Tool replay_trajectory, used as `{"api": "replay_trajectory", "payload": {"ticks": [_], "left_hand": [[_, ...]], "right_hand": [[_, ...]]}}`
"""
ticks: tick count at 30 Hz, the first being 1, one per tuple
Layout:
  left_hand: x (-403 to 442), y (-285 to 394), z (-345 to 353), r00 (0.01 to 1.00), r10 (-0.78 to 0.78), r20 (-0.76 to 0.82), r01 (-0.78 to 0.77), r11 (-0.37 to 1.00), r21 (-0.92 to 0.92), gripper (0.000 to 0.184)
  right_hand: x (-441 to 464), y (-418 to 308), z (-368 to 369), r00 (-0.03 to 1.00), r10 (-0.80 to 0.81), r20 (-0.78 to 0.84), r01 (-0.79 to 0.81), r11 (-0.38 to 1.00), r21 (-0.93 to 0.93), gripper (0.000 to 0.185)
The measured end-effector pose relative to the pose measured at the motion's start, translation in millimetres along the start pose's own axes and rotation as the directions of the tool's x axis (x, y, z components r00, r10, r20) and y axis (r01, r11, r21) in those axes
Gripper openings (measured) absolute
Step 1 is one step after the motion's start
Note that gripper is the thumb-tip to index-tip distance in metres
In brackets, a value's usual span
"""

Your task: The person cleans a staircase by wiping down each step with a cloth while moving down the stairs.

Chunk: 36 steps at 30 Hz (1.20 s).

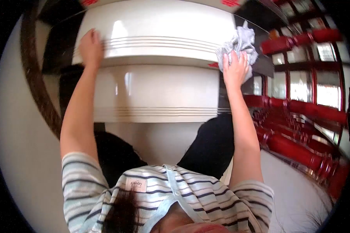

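My right hand [235, 72] presses on a crumpled light grey cloth [245, 39], its fingers laid over the near side of it. The cloth lies at the right end of a white stair step [163, 23], where the step meets a dark border. My left hand [91, 47] is at the left end of the same step, fingers curled in, with nothing visible in it. It is slightly blurred, and whether it touches the step is hard to tell.
Below is another white step [155, 87] with grooved lines along its edge. Dark red balusters [299, 151] and railing run down the right side. A dark curved band [33, 73] follows the left wall. Red patterns [230, 2] show at the top.
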State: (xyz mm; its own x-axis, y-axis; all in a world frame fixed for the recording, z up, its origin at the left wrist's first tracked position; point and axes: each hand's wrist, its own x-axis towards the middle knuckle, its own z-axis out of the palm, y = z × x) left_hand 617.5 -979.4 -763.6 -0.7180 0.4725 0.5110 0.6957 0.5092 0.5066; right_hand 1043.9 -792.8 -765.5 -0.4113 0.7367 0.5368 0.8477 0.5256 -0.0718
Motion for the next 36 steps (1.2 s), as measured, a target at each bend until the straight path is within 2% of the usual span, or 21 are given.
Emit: {"api": "replay_trajectory", "payload": {"ticks": [5, 8, 10, 12, 14, 16, 17, 19, 21, 24, 25, 26, 27, 28, 30, 31, 32, 33, 34, 35, 36], "left_hand": [[-7.8, -4.1, -0.9, 0.998, 0.043, -0.041, -0.041, 0.998, 0.048, 0.031], [-11.4, -11.5, 6.5, 0.982, 0.124, -0.144, -0.117, 0.991, 0.058, 0.028], [-11.3, -17.8, 4.0, 0.979, 0.142, -0.145, -0.135, 0.989, 0.057, 0.03], [-14.9, -8.5, 10.0, 0.978, 0.16, -0.137, -0.151, 0.986, 0.071, 0.033], [-17.7, 1.0, -0.3, 0.989, 0.145, 0.009, -0.146, 0.987, 0.066, 0.039], [-27.0, -17.4, -18.3, 0.972, 0.234, 0.02, -0.234, 0.972, 0.034, 0.048], [-28.3, -17.4, -19.1, 0.974, 0.225, 0.01, -0.226, 0.973, 0.05, 0.048], [-30.0, -13.0, -27.0, 0.932, 0.361, -0.029, -0.36, 0.932, 0.031, 0.053], [-24.0, -15.5, -27.4, 0.947, 0.32, -0.004, -0.32, 0.947, 0.017, 0.056], [-16.8, -18.5, -5.3, 0.959, 0.239, 0.156, -0.223, 0.968, -0.111, 0.069], [-21.7, -16.0, -5.7, 0.968, 0.221, 0.114, -0.206, 0.97, -0.132, 0.07], [-23.4, -15.2, -8.3, 0.97, 0.231, 0.079, -0.212, 0.957, -0.199, 0.072], [-20.4, -19.7, -9.1, 0.971, 0.233, 0.054, -0.213, 0.944, -0.252, 0.073], [-19.3, -22.6, -7.3, 0.973, 0.232, 0.002, -0.215, 0.904, -0.37, 0.077], [-36.8, -8.6, -22.5, 0.958, 0.284, -0.042, -0.283, 0.91, -0.304, 0.078], [-47.9, 2.7, -31.1, 0.958, 0.283, -0.037, -0.281, 0.907, -0.313, 0.078], [-61.3, 14.3, -44.1, 0.888, 0.453, 0.079, -0.439, 0.887, -0.147, 0.076], [-71.3, 21.5, -48.3, 0.787, 0.576, 0.222, -0.591, 0.807, 0.001, 0.075], [-78.4, 22.0, -43.9, 0.794, 0.563, 0.227, -0.578, 0.816, -0.002, 0.075], [-83.8, 22.4, -36.3, 0.785, 0.568, 0.246, -0.586, 0.81, -0.001, 0.071], [-84.6, 22.5, -33.2, 0.776, 0.569, 0.271, -0.595, 0.803, 0.018, 0.068]], "right_hand": [[10.4, -113.0, 15.0, 0.955, -0.296, 0.029, 0.287, 0.943, 0.168, 0.04], [1.4, -191.1, 18.9, 0.892, -0.45, -0.038, 0.435, 0.833, 0.343, 0.041], [-0.6, -233.7, 21.7, 0.836, -0.543, -0.086, 0.521, 0.733, 0.439, 0.043], [2.0, -234.4, 31.8, 0.814, -0.566, -0.129, 0.551, 0.684, 0.478, 0.046], [9.1, -216.9, 32.7, 0.748, -0.662, -0.046, 0.604, 0.65, 0.461, 0.048], [3.6, -207.6, 14.6, 0.738, -0.671, -0.071, 0.606, 0.613, 0.507, 0.055], [3.2, -194.7, 12.2, 0.767, -0.641, -0.038, 0.574, 0.658, 0.488, 0.057], [10.2, -181.7, 11.2, 0.786, -0.618, -0.023, 0.555, 0.687, 0.47, 0.06], [13.8, -168.6, 19.7, 0.87, -0.49, 0.047, 0.369, 0.713, 0.596, 0.062], [18.7, -204.5, 30.2, 0.875, -0.447, 0.188, 0.262, 0.762, 0.591, 0.064], [22.1, -221.4, 35.3, 0.863, -0.459, 0.209, 0.251, 0.751, 0.611, 0.064], [26.2, -242.6, 39.5, 0.848, -0.479, 0.229, 0.089, 0.553, 0.828, 0.063], [28.9, -258.8, 39.3, 0.831, -0.51, 0.223, -0.082, 0.284, 0.955, 0.062], [35.5, -264.1, 23.8, 0.845, -0.487, 0.222, -0.073, 0.306, 0.949, 0.062], [55.2, -276.4, -9.3, 0.905, -0.339, 0.258, -0.207, 0.181, 0.962, 0.054], [62.6, -263.3, -5.9, 0.905, -0.334, 0.265, -0.21, 0.19, 0.959, 0.054], [73.3, -238.8, 1.0, 0.942, -0.33, 0.07, 0.073, 0.404, 0.912, 0.049], [82.8, -214.8, 8.2, 0.917, -0.378, -0.123, 0.338, 0.578, 0.743, 0.045], [76.2, -192.6, 17.5, 0.916, -0.38, -0.131, 0.391, 0.767, 0.509, 0.04], [64.3, -170.8, 33.3, 0.929, -0.368, -0.045, 0.358, 0.86, 0.363, 0.039], [53.5, -140.6, 67.3, 0.9, -0.435, 0.024, 0.425, 0.889, 0.168, 0.04]]}}
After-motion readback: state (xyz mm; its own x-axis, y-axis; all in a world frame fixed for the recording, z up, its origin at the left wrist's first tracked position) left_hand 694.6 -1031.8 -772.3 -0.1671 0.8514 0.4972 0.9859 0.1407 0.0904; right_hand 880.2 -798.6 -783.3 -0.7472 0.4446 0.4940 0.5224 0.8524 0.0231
